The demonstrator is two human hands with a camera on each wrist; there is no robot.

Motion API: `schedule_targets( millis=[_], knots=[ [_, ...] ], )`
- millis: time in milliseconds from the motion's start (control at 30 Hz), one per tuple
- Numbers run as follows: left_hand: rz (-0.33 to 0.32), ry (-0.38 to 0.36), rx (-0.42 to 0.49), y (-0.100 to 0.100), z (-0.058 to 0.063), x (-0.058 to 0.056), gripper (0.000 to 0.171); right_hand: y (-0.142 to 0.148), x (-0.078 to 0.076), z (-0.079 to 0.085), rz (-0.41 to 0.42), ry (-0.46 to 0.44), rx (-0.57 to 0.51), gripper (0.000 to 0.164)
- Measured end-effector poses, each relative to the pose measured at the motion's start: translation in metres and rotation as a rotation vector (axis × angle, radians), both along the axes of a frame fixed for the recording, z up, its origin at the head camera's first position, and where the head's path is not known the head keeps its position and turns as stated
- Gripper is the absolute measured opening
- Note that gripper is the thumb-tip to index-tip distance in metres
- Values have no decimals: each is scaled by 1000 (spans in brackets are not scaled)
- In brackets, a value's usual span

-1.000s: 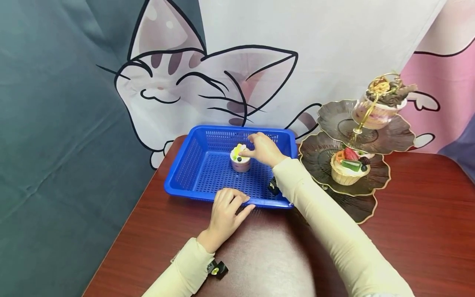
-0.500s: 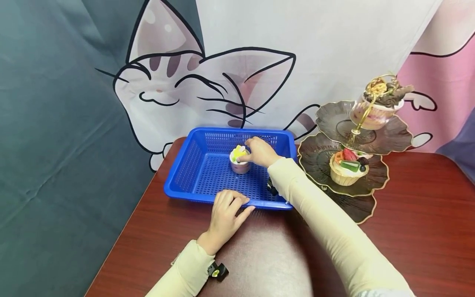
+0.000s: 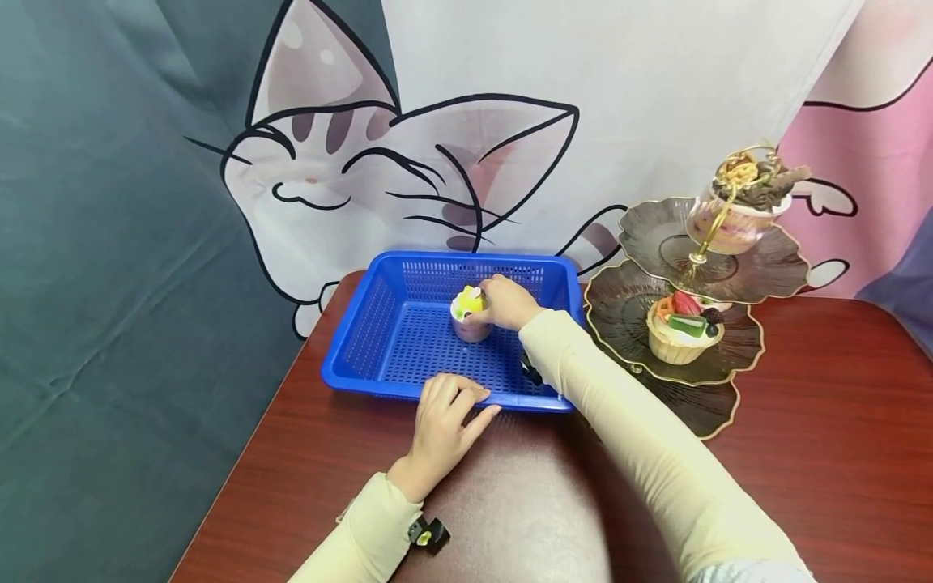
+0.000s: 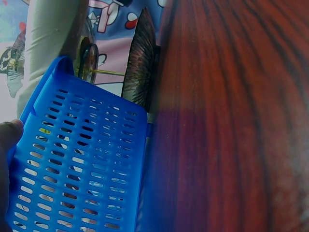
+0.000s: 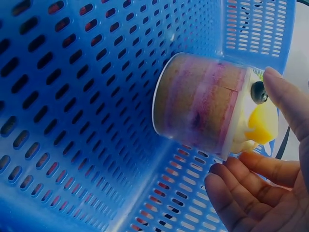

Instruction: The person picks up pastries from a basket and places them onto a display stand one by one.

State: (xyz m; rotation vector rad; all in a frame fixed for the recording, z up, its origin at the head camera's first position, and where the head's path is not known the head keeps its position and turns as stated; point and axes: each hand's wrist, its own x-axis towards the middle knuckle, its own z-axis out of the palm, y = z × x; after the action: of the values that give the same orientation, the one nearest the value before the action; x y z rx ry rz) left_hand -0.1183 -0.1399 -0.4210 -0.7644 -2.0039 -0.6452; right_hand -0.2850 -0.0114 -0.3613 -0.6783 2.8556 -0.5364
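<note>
A clear dessert cup (image 5: 200, 104) with pink and brown cake layers stands in a blue plastic basket (image 3: 357, 324). Cream, yellow fruit and a blueberry top the cup. Around its upper part is my right hand (image 3: 510, 302), thumb on the near side. In the right wrist view the thumb (image 5: 285, 99) is beside the blueberry and the loosely bent fingers (image 5: 236, 181) are at the cup's rim, not wrapped round its wall. My left hand (image 3: 440, 425) holds the basket's front rim, fingers bent over it; its thumb side shows at the left edge in the left wrist view.
To the right stands a tiered stand of dark gold-edged plates (image 3: 605, 312). A fruit tart (image 3: 681, 336) sits on its middle tier, another dessert cup (image 3: 739, 219) on top. Behind the brown table (image 3: 824, 421) hangs a cat-printed cloth (image 3: 437, 178).
My right hand has moved slightly down and left, closer around the cup's top. The left hand and the basket stay in place; the view has shifted slightly.
</note>
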Motion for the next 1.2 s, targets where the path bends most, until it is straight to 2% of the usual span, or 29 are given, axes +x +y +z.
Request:
schedule_targets(
  millis=[433,833,1200],
  knots=[
    [-3,10,-4,1,0,-1,27,-1,-2,-9,-1,-11,65,67],
    [-9,6,4,1,-1,0,25,-2,-4,-14,-4,-7,65,70],
    [-7,-12,11,1,-1,1,24,-4,-5,-14,-8,-1,64,65]
  ],
)
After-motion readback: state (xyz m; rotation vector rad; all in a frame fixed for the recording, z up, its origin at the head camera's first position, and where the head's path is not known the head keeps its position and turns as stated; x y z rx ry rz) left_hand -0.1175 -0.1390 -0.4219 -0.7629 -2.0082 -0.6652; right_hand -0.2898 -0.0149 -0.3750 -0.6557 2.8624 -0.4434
